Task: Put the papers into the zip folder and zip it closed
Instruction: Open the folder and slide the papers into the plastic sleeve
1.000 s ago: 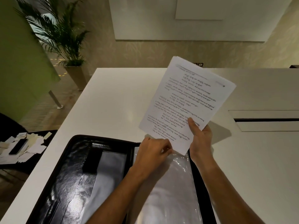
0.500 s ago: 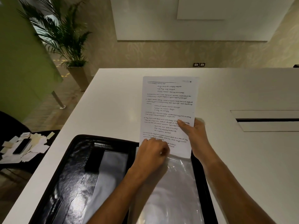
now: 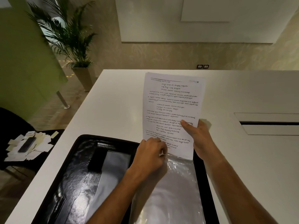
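A black zip folder (image 3: 71, 178) lies open on the white table (image 3: 113, 101), with clear plastic sleeves (image 3: 174, 191) on its right half. My right hand (image 3: 196, 135) grips white printed papers (image 3: 171, 107) at their right edge, thumb on top. The papers stand lengthwise, their bottom edge at the top opening of a sleeve. My left hand (image 3: 152, 152) pinches the sleeve's top edge by the papers' lower left corner. Whether the papers have entered the sleeve I cannot tell.
A slot with a flap (image 3: 268, 123) is cut into the table at the right. At the left, a dark seat holds scattered paper slips and a phone (image 3: 26, 144). A potted palm (image 3: 71, 38) stands on the floor beyond the table's far left corner.
The papers swung from a tilted, raised pose to straight lengthwise and came down toward the sleeve opening. My left hand stayed at the sleeve's top edge.
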`<state>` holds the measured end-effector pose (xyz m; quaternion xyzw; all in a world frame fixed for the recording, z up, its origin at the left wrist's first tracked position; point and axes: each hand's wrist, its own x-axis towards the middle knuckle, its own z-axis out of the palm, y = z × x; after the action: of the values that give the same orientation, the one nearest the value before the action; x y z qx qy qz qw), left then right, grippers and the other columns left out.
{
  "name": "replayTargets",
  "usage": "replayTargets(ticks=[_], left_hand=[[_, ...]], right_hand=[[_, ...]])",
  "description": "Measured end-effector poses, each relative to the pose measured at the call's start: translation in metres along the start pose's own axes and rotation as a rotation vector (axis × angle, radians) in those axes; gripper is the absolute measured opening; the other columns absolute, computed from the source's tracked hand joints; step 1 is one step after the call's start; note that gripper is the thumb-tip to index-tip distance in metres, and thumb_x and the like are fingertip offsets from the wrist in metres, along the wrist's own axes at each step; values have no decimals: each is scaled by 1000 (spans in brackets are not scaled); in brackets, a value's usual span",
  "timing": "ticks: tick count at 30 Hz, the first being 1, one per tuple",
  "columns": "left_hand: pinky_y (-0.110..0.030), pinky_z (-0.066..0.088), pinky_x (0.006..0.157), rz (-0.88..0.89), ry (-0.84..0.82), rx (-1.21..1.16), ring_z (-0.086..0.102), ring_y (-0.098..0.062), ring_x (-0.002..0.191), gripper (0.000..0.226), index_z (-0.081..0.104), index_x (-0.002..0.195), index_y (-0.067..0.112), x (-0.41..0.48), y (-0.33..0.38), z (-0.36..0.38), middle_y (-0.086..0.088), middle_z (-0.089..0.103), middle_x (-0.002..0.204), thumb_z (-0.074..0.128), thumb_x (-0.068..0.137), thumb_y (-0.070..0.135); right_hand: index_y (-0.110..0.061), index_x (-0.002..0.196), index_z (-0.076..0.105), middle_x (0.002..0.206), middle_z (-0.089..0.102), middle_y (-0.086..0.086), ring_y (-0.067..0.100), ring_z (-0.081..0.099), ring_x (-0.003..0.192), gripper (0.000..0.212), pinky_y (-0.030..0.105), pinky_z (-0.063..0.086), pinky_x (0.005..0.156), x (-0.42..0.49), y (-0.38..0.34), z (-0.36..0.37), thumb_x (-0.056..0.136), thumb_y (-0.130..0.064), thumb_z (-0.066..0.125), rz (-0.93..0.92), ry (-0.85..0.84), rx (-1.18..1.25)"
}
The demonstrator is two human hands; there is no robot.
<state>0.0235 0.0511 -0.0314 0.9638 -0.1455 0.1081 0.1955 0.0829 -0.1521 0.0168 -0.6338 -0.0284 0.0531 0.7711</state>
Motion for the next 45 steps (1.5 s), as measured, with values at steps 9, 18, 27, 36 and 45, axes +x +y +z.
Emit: replayTargets(ticks=[9,18,27,36,45], left_hand=[[-29,52,71,29,74,-3,63,-11,83,17,71,91,30,-12,-6,6,14,73,90,86,82,30],[-33,49,78,45,1,59,63,-13,86,19,74,94,28,-14,-9,11,11,76,93,58,93,38],[-31,36,84,8,-23,66,51,-5,104,17,76,97,38,-16,-38,8,26,71,107,69,86,49],[-25,33,90,-14,-27,-89,42,-4,107,31,80,93,43,-20,-55,-3,25,49,110,76,79,70],[-29,34,89,29,-49,-154,48,2,100,15,79,101,39,-12,-20,11,25,69,101,68,91,41]], right_hand=[[-13,134,73,128,81,10,35,79,115,30,58,61,100,-5,-4,-3,104,-13,71,-17,128,106],[-13,137,71,130,80,10,36,78,116,33,63,59,103,-7,0,0,105,-14,71,-24,125,73],[-12,134,73,127,81,11,36,79,115,31,63,59,104,-6,0,-9,103,-11,72,-3,176,98],[-14,133,73,128,81,8,31,79,116,30,62,59,104,-3,-3,-8,103,-12,73,-46,242,137],[-21,145,66,137,77,3,25,73,127,42,61,54,112,1,2,17,104,-19,73,-49,328,359]])
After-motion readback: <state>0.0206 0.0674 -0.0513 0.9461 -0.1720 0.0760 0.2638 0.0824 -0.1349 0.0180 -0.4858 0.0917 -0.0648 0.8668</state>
